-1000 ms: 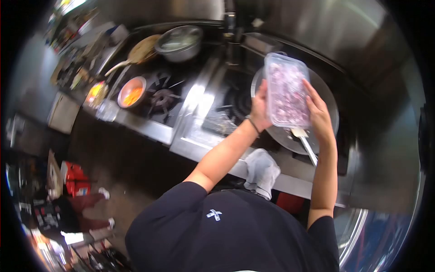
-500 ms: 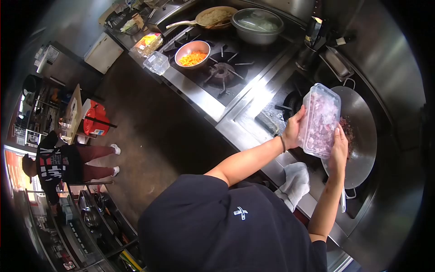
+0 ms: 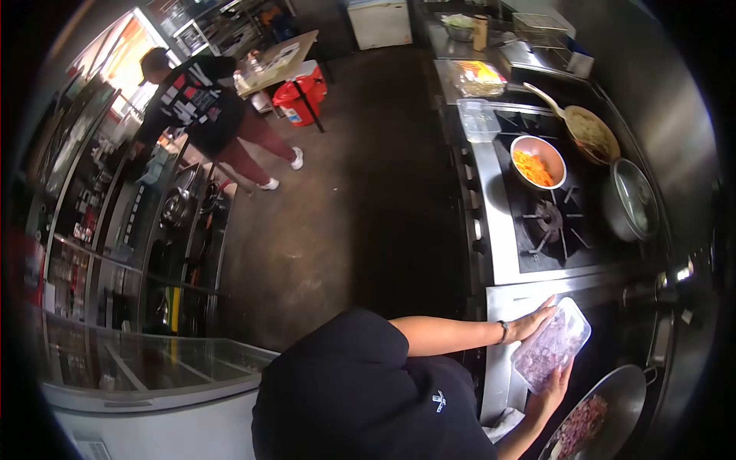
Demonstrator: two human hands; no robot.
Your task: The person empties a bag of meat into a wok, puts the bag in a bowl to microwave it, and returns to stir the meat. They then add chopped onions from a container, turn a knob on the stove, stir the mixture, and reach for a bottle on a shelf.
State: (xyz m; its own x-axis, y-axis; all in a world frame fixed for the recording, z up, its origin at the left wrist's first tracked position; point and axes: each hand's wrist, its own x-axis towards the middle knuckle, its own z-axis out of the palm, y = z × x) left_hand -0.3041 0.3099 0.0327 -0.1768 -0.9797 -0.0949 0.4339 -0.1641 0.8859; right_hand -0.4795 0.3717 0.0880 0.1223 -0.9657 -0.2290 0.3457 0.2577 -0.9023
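Note:
Both my hands hold a clear plastic container [image 3: 553,346] filled with pale pinkish-purple chopped pieces; I cannot make out what they are. My left hand [image 3: 534,320] is closed along its far side, with a dark band on the wrist. Gripping the near end is my right hand [image 3: 553,391]. The container is tilted above the stove's edge. Just beyond my right hand, a large wok [image 3: 622,399] holds a reddish-brown chopped mixture [image 3: 584,424].
Shredded carrots fill a bowl [image 3: 538,162] on the stove, near a frying pan [image 3: 592,132] and a lidded pot [image 3: 630,201]. An empty clear container [image 3: 478,121] and a yellow-red package [image 3: 477,78] sit behind. Another person [image 3: 201,103] stands left, by shelves and a table [image 3: 280,67].
My view has swung left, so the stove and wok now appear farther right and the other person larger. The container stays in both my hands, tilted differently.

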